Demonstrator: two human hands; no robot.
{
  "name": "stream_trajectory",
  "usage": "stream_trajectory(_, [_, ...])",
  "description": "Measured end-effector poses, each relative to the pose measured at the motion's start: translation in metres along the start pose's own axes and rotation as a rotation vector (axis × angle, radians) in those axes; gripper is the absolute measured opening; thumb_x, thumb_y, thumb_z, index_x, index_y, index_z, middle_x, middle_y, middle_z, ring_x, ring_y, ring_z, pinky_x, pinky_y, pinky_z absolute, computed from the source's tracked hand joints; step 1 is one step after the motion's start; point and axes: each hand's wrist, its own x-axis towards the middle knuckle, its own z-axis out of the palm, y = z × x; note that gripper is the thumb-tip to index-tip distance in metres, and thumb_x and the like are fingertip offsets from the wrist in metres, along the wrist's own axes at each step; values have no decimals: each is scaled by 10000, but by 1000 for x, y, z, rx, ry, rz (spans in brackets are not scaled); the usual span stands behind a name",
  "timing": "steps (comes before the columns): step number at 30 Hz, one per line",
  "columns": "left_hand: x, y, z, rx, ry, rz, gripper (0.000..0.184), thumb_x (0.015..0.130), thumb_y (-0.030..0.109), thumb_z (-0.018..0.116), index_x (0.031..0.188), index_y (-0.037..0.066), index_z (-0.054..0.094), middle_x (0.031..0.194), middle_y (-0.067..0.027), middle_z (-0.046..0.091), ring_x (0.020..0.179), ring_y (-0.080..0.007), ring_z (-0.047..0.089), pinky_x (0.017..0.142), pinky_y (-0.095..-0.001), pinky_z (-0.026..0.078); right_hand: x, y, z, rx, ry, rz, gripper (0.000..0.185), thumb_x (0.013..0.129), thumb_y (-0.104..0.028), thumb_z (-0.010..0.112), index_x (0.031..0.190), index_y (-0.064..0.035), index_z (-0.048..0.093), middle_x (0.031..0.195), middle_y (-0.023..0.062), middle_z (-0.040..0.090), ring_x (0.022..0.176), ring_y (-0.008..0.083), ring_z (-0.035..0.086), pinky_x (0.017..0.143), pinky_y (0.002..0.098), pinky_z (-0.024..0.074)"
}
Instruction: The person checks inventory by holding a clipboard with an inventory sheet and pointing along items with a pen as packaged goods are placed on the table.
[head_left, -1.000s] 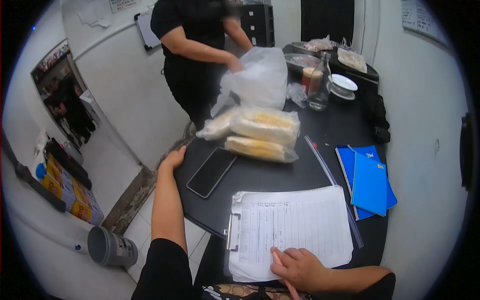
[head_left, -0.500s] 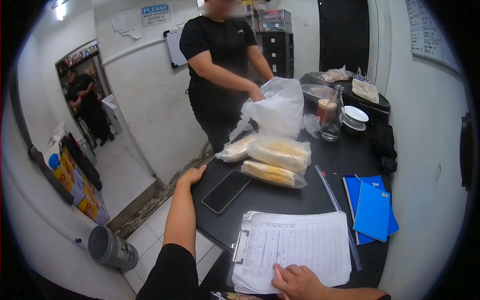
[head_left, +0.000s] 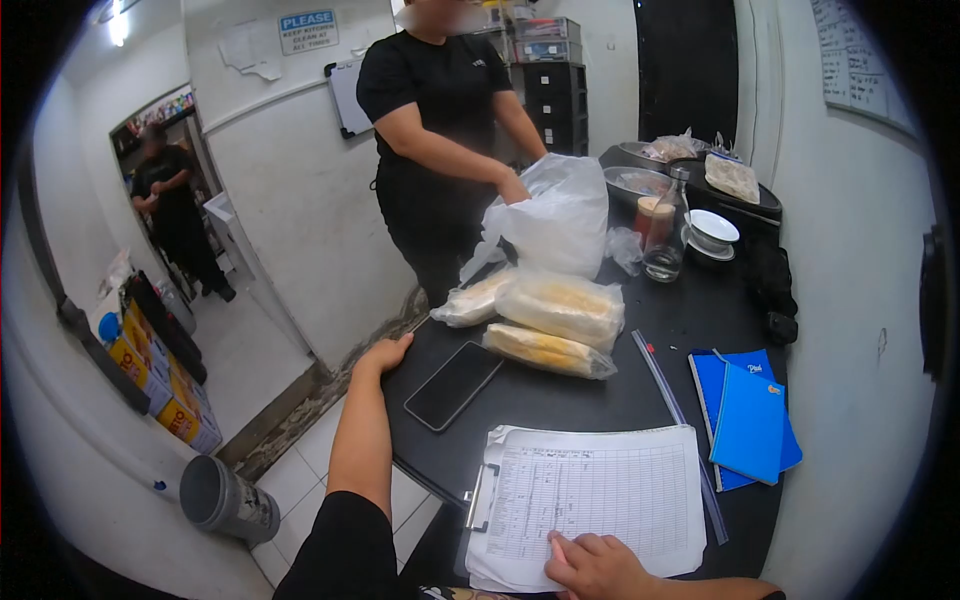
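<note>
My left hand (head_left: 385, 353) rests on the left edge of the black table (head_left: 420, 330), fingers stretched out and holding nothing. Beside it lies a dark phone (head_left: 453, 386). My right hand (head_left: 600, 566) is closed around a pinkish pen (head_left: 557, 548), its tip at the lower part of a printed table form (head_left: 610, 490). That sheet tops a stack of papers on a clipboard, whose metal clip (head_left: 483, 497) is at the left. Beyond the phone are several plastic-wrapped, bread-like packs (head_left: 560, 305).
Across the table a person (head_left: 440, 130) in black reaches into a white plastic bag (head_left: 555, 215). Blue notebooks (head_left: 748, 420), a long clear plastic strip (head_left: 665, 395), a glass bottle (head_left: 664, 240) and stacked bowls (head_left: 712, 230) line the right side. A grey bin (head_left: 225, 497) stands on the floor.
The person in the far doorway has turned and shifted slightly. My hands, the pen and the things on the table stay nearly the same.
</note>
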Motion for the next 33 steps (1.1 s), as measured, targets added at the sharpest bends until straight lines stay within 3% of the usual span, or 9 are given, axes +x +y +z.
stream_trajectory(7, [4,-4,2,-1,4,33,797,871,657,267,1132,-21,593,1215,-245,534,1180,-360,479,1006,-405,338,-1,-1,0,1,-32,-2,302,676,-168,581,944,-41,521,1172,217,531,865,277,526,683,371,430])
stream_trajectory(10, [-3,2,0,-20,-8,-4,783,881,617,283,1154,-64,556,1251,-266,491,1226,-369,427,1031,-403,305,0,-1,-1,5,-22,-1,299,679,-164,579,944,-39,521,1171,219,532,866,278,528,684,370,430])
stream_trajectory(33, [-11,10,-4,-8,-19,-1,755,893,588,286,1178,-65,537,1275,-265,467,1240,-373,406,1043,-404,292,0,1,-1,35,-45,8,315,665,-177,600,929,-33,505,1163,238,533,861,292,528,694,376,434])
